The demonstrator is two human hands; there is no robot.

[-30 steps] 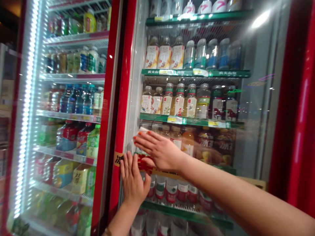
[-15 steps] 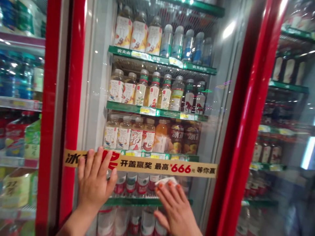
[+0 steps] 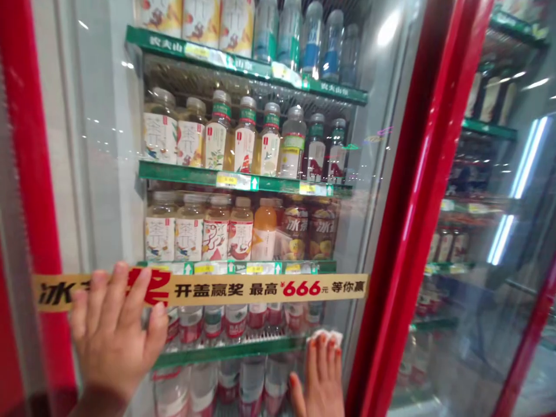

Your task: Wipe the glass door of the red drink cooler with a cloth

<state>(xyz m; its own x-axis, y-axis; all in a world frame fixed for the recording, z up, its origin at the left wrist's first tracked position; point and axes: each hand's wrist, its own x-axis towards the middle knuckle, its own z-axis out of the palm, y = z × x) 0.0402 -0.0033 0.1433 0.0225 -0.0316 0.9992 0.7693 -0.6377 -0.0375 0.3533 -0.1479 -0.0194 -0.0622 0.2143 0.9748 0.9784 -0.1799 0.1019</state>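
Observation:
My left hand (image 3: 115, 333) lies flat against the glass door of a drinks fridge (image 3: 243, 139), fingers spread, its fingertips on a yellow promotional strip (image 3: 260, 288) stuck across the glass. It holds nothing. At the lower right of the same door, my right hand (image 3: 320, 376) presses a small white cloth or tissue (image 3: 325, 336) to the glass under its fingertips. Most of that cloth is hidden by the fingers, and orange-painted nails show.
Behind the glass, green shelves carry rows of bottled teas, juices and water. Red door frames stand on both sides, and a neighbouring lit fridge door is at the right. Bright reflections mark the glass.
The view has shifted, so the door now sits further left. My right hand has slid down and right across the glass with the cloth. My left hand stays flat on the door.

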